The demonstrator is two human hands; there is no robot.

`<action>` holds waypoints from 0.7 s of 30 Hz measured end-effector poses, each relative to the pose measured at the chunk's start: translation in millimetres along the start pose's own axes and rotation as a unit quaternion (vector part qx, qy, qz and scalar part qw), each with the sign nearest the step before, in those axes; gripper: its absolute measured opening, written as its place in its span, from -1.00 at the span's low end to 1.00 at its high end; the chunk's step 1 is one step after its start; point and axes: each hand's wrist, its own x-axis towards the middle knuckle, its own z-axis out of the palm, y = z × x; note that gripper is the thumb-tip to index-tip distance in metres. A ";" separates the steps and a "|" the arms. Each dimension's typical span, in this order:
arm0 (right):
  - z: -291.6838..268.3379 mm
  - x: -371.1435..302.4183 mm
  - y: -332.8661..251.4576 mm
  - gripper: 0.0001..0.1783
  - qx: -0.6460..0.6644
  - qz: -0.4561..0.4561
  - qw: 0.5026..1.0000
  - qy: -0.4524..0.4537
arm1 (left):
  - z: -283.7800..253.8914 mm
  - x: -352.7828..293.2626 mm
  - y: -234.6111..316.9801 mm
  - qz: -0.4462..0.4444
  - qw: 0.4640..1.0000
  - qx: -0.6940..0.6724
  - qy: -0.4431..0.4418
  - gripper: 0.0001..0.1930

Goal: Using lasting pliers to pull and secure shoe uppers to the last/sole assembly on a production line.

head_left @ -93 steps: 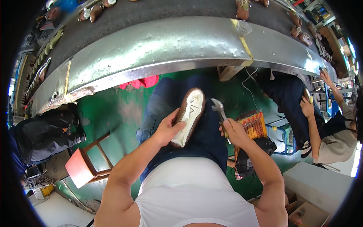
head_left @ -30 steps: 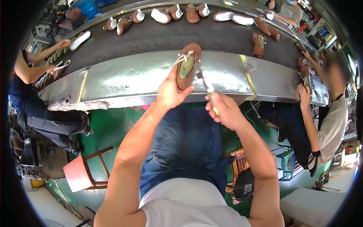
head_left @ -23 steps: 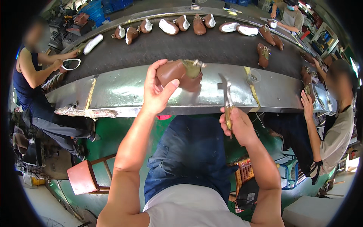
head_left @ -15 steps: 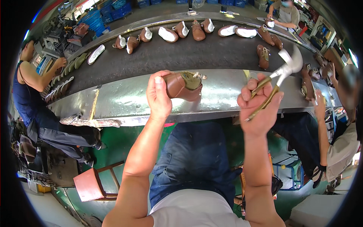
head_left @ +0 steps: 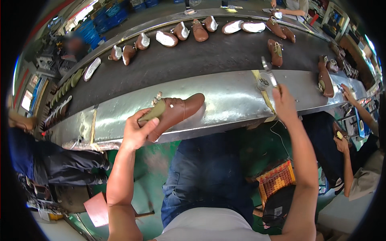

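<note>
Evidently smooth, a rounded brown leather shoe (head_left: 181,112) stands out against the long tabletop (head_left: 225,94), whose near border is shiny, dented sheet metal and whose surface beyond is matte dark grey. At nine o'clock, the left hand (head_left: 138,130) grasps the shoe near its opening, thumb against the near side, the other fingers partly hidden; from this grip the shoe stretches toward two o'clock over the metal border. It is tilted, with olive-green material at the opening and pale laces bunched beside it. Near two o'clock, the right hand's (head_left: 284,102) fingers clasp a silvery metal tool (head_left: 268,72) pointing toward eleven o'clock, beside a clear plastic cup (head_left: 262,83) holding small dark bits.
</note>
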 end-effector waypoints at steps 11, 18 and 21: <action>-4.2 20.5 103.9 -0.51 -0.133 0.039 0.985 0.107 | 251.8 289.7 10.9 0.182 0.957 0.225 0.031 -0.42; -14.8 19.2 102.8 -0.51 -0.115 0.085 0.985 0.094 | 368.9 383.1 -13.0 0.181 0.935 0.284 -0.112 -0.31; -13.9 22.7 99.2 -0.50 -0.111 0.088 0.985 0.094 | 307.5 426.1 -54.8 0.279 0.856 0.427 0.086 -0.40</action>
